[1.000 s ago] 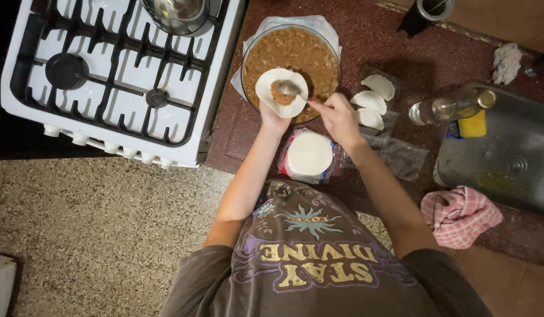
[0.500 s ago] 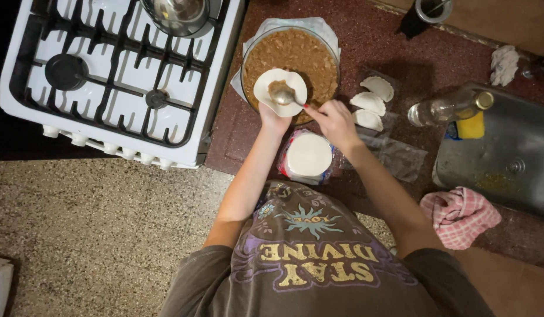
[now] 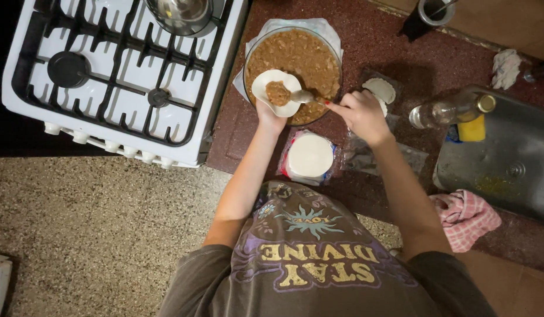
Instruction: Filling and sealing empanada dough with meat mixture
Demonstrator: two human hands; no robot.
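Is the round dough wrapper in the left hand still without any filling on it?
No: the wrapper on the left hand carries a lump of brown filling, and the right hand holds a spoon beside it.

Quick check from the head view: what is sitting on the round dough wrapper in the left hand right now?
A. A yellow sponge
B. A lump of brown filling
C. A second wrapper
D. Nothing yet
B: the dough wrapper cupped in the left hand carries a lump of brown filling, with the spoon held by the right hand at its edge.

Pot (image 3: 184,13) cut off above; spoon (image 3: 304,96) handle hidden.
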